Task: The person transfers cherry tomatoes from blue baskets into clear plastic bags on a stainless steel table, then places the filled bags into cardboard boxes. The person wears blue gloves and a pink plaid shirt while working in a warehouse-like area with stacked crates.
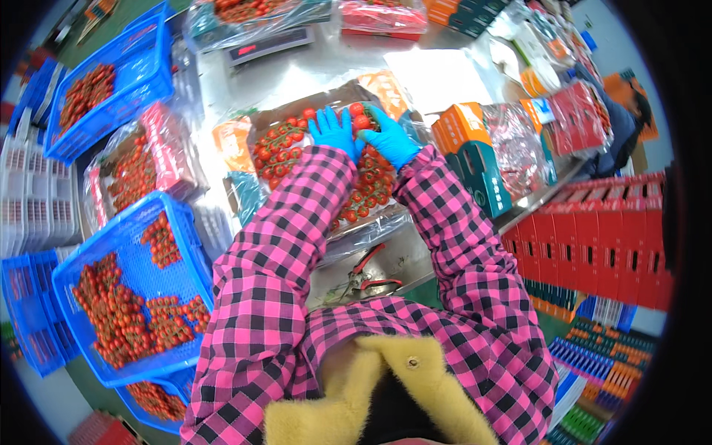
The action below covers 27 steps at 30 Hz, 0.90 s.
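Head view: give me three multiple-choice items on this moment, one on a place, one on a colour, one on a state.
1. Where do the red-handled snips lie?
A. on the table near the person's body
B. in a blue crate
C. on the scale

2. What colour are the gloves?
A. yellow
B. blue
C. white

3. What is the right hand doing?
A. hanging idle
B. holding snips
C. closed on tomatoes

Answers: 1 A, they lie between the sleeves; 2 B, both the left hand and the right are blue; 3 C, its fingers curl round red tomatoes.

Tomatoes (pixel 278 152) lie in a tray (pixel 341 93); crate (pixel 133 289) left, shears (pixel 367 274) probably nearer.
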Each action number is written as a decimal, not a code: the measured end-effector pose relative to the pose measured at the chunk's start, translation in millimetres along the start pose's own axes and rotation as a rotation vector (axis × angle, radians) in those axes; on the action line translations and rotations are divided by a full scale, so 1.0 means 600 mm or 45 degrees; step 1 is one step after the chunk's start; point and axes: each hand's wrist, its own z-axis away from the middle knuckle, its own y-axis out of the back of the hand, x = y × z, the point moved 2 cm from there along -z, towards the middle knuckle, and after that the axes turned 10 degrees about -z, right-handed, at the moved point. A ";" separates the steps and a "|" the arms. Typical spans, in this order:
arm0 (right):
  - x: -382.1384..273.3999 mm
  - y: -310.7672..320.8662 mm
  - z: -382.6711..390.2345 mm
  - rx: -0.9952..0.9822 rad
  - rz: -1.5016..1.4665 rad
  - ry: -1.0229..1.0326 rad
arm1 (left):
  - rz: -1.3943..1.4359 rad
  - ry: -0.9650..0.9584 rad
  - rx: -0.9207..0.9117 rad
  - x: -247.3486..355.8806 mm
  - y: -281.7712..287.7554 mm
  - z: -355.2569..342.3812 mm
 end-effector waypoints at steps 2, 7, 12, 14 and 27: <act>0.028 -0.019 -0.037 0.144 0.368 0.192 | 0.088 0.265 0.172 -0.014 0.023 0.010; 0.142 0.034 -0.135 0.321 1.000 0.429 | 0.570 0.599 0.255 -0.049 0.143 0.052; 0.148 0.088 -0.176 0.595 1.736 0.591 | 0.356 -0.531 0.971 -0.128 0.131 0.345; 0.078 0.052 -0.140 0.528 1.626 -0.072 | 0.434 -0.326 0.601 -0.298 0.075 0.468; -0.167 -0.899 0.258 -1.636 1.487 0.498 | 0.484 0.190 -0.854 -0.803 -0.129 0.709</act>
